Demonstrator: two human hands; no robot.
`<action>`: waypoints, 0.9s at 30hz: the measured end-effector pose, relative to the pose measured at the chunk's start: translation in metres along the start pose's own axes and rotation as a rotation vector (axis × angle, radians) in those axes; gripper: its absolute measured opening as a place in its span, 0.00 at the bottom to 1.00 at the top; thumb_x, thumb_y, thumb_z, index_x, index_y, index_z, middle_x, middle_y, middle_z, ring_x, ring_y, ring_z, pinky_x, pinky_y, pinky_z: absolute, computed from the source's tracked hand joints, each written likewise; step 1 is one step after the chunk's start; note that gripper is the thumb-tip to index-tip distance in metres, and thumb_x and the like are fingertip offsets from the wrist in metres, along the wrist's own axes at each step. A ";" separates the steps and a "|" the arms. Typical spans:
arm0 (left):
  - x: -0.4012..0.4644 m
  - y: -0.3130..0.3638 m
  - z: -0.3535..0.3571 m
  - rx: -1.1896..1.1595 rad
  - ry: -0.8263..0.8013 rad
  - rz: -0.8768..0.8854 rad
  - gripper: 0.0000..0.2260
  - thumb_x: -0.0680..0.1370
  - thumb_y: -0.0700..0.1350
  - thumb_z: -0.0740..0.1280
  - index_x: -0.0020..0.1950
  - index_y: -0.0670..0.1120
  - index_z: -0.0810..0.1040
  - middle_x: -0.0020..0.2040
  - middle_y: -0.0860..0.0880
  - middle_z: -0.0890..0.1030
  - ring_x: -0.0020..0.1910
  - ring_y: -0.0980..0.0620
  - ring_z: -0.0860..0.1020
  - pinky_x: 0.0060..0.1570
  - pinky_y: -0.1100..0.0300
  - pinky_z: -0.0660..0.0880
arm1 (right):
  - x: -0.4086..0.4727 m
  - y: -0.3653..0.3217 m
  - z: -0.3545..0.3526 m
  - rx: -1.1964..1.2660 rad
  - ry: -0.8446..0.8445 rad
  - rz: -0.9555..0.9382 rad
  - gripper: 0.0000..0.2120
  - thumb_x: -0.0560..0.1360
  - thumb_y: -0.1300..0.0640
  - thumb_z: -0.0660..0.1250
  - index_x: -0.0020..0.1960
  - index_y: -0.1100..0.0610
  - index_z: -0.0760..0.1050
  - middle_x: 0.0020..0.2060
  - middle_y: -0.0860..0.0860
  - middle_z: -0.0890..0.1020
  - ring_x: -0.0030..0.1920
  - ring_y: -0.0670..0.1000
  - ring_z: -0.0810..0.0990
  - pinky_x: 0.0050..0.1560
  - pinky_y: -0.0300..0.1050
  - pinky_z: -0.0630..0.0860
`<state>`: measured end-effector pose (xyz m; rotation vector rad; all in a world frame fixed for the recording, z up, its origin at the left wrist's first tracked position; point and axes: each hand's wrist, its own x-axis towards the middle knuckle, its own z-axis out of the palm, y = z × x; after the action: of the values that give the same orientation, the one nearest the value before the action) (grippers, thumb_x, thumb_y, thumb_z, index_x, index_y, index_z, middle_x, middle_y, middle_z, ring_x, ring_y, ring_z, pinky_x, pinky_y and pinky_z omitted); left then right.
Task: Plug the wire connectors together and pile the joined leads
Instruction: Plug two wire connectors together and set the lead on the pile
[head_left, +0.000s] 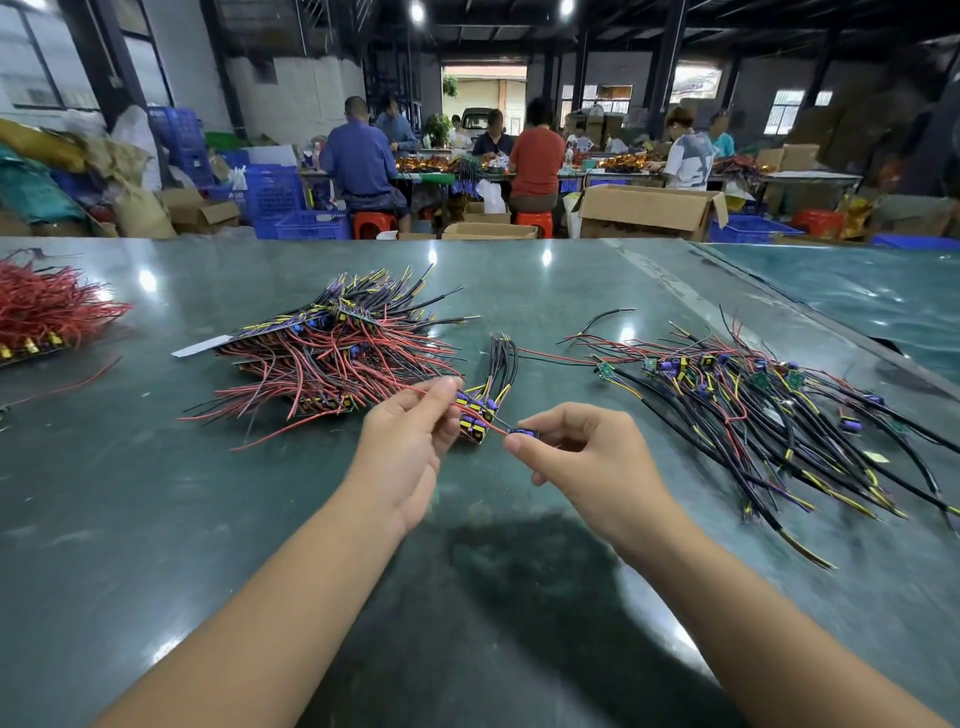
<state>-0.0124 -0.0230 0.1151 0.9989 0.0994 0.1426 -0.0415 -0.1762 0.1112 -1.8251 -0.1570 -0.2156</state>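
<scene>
— Hands?
— Left hand grips a small bundle of leads. Right hand pinches one blue connector on a red wire, just beside the bundle.
— Stock?
— Large pile lies left on the surface; loose leads lie right.

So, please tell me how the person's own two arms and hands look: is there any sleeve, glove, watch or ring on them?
The left hand and the right hand are both bare, with no gloves. Both forearms are uncovered as far as the bottom edge of the picture, so no sleeve shows. No watch, bracelet or ring can be seen on the parts in view. The fingernails look short and unpainted.
</scene>
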 end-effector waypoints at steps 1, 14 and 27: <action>0.002 0.003 -0.002 -0.048 0.038 -0.010 0.07 0.77 0.35 0.64 0.41 0.41 0.78 0.28 0.52 0.78 0.24 0.61 0.74 0.28 0.73 0.73 | 0.000 0.000 0.000 0.000 -0.011 0.006 0.05 0.68 0.55 0.76 0.37 0.53 0.81 0.27 0.46 0.80 0.28 0.45 0.78 0.32 0.35 0.70; 0.025 0.024 -0.030 -0.229 0.263 0.005 0.05 0.77 0.35 0.66 0.42 0.39 0.79 0.32 0.50 0.78 0.24 0.61 0.74 0.27 0.72 0.72 | -0.001 0.002 -0.004 0.031 -0.052 0.025 0.06 0.68 0.55 0.77 0.40 0.55 0.81 0.28 0.48 0.80 0.28 0.45 0.77 0.32 0.33 0.70; -0.009 0.006 -0.006 0.283 -0.436 -0.184 0.31 0.67 0.68 0.56 0.63 0.51 0.73 0.43 0.52 0.75 0.38 0.55 0.69 0.39 0.61 0.67 | -0.002 -0.002 -0.002 0.138 -0.078 -0.038 0.05 0.67 0.58 0.76 0.36 0.52 0.81 0.29 0.49 0.82 0.27 0.46 0.77 0.32 0.36 0.73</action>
<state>-0.0222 -0.0164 0.1170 1.2759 -0.1923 -0.2651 -0.0444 -0.1778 0.1126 -1.6948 -0.2554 -0.1568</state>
